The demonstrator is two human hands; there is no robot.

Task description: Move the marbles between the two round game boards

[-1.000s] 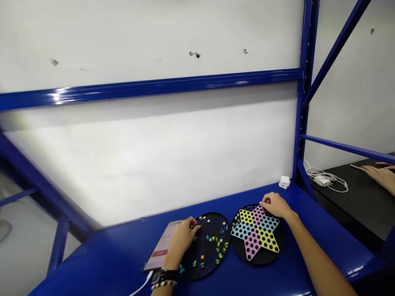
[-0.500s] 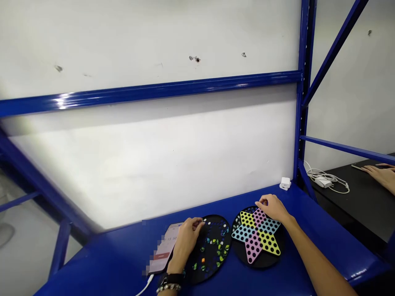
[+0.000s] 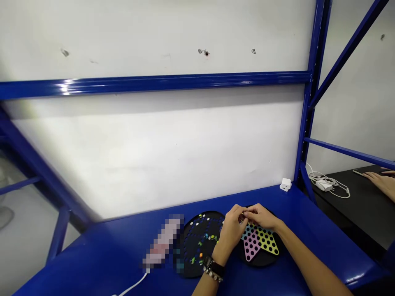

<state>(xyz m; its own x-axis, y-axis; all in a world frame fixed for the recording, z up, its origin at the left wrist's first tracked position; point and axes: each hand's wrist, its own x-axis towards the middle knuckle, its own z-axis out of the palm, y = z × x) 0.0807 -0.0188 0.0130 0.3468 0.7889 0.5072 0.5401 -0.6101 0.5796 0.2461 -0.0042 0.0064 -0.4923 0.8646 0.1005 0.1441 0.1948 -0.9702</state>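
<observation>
The star board (image 3: 257, 240), with black holes in pink, yellow and blue points, lies flat on a round black base (image 3: 263, 261). Only its near points show clearly; the hands cover most of its far part.

Above the far part of the star board, the left hand (image 3: 232, 227) and the right hand (image 3: 262, 217) meet at the fingertips. The left hand's thumb and fingers are drawn in toward one another, and the right hand's fingers are bunched the same way. Whether either pinches a small piece cannot be told, as the fingers hide that spot. A dark wristband (image 3: 217, 268) and a beaded bracelet (image 3: 213, 275) circle the left wrist, to the near left of the star board.

Left of the star board, beyond the left forearm, lies a round black tray (image 3: 210, 263), partly covered by that arm. It carries white pieces (image 3: 191, 223), yellow-green pieces (image 3: 212, 237) and one orange piece (image 3: 201, 255). Farther left of the star board is a flat phone-like slab (image 3: 163, 242), blurred into blocks, with a white cable (image 3: 133, 284) running from its near end. A white charger (image 3: 285, 184) stands behind and to the right of the star board.

All of these are on the blue desk (image 3: 92, 255). Behind the star board rises a white wall (image 3: 173, 156), crossed by a blue rail (image 3: 185, 84).

Well to the right of the star board, a black desk (image 3: 364, 205) bears a coiled white cord (image 3: 335, 181) and an adapter (image 3: 324, 185), with another person's hand (image 3: 381, 183) near its far edge.
</observation>
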